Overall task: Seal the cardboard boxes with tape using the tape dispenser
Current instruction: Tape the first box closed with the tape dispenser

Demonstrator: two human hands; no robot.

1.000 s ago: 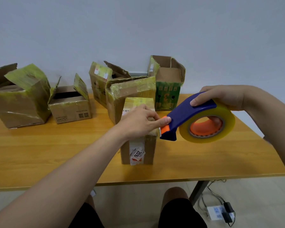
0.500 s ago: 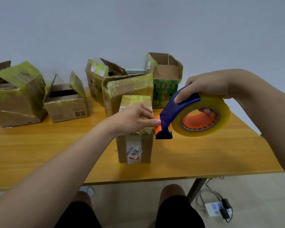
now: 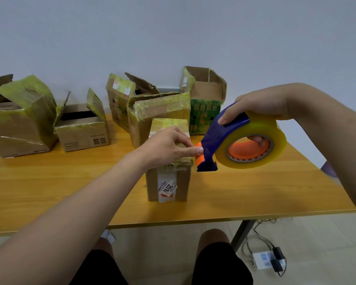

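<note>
My right hand (image 3: pixel 261 108) grips a blue tape dispenser (image 3: pixel 220 136) loaded with a large yellowish clear tape roll (image 3: pixel 275 140), fingers through the orange core, thumb on the blue arm. It hangs in the air just right of a small tall cardboard box (image 3: pixel 169 182) with a white label, which stands in the middle of the table. My left hand (image 3: pixel 169 147) reaches over that box's top and pinches at the dispenser's orange tip (image 3: pixel 199 159), where the tape end sits. The tape end itself is too thin to make out.
Several other cardboard boxes stand along the back of the wooden table (image 3: pixel 49 192): a large one (image 3: pixel 19 124) far left, a small one with raised flaps (image 3: pixel 82 130), a taped pair (image 3: pixel 152 112) behind the middle box, a green-printed one (image 3: pixel 206 108). A power strip (image 3: pixel 267 262) lies on the floor.
My right hand has turned the dispenser so its nose points down beside the small box. My left hand stays at the orange tip. The view has shifted slightly.
</note>
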